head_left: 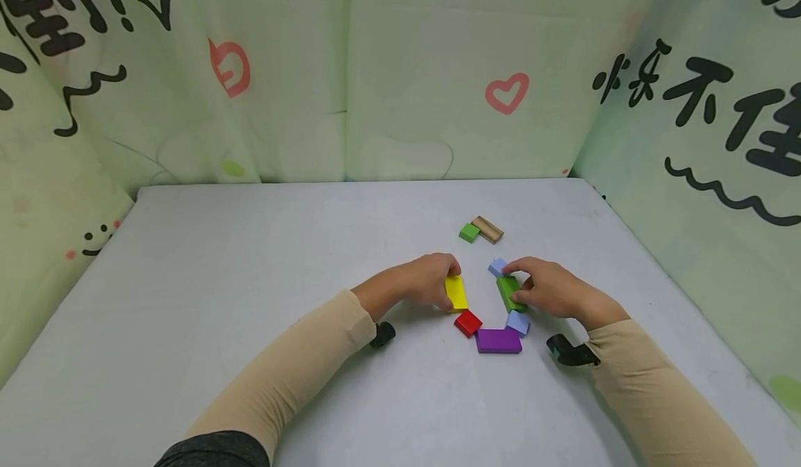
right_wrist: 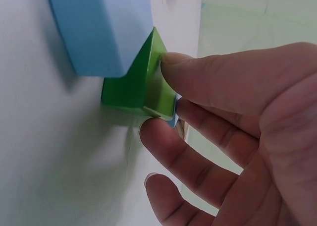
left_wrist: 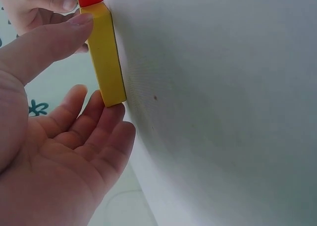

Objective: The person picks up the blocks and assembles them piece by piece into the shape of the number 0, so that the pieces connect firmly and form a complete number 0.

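Observation:
In the head view my left hand holds a yellow block between thumb and fingertips, at its two ends; the left wrist view shows the same grip on the yellow block. A red block lies at its near end. My right hand has thumb and fingers on a green block, which the right wrist view shows as a green wedge. Light blue blocks stand at both ends of it, one far and one near. A purple block lies between the red and near blue ones.
Beyond the hands, a small green block touches a brown wooden block. All the blocks lie on a white table. Printed green curtains stand behind the table and at both sides.

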A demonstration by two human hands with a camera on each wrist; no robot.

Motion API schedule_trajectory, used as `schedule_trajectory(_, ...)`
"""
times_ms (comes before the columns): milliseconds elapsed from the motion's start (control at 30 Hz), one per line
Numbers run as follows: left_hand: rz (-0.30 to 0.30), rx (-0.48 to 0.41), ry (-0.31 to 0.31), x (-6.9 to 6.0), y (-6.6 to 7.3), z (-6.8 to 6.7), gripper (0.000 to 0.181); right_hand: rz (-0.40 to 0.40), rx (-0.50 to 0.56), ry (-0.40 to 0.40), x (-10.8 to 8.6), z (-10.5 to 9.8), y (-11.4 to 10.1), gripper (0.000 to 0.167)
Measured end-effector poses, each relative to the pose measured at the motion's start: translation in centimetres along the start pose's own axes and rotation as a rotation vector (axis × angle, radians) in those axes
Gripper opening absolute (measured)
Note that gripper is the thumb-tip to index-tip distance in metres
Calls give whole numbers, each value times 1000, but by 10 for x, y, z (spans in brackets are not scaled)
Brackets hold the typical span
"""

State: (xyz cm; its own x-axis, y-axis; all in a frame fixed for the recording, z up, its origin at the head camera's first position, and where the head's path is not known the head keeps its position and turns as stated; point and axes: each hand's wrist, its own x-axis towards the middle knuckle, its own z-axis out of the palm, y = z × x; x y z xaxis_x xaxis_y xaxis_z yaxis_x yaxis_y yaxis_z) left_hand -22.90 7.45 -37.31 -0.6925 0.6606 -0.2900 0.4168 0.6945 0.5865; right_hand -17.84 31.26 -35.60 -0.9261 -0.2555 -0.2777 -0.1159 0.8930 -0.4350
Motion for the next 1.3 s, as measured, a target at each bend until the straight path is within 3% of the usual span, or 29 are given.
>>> schedule_trajectory(1300, 4, -5, -2, 1, 2, 2, 57, -12, -13, -2, 0, -1, 0, 48)
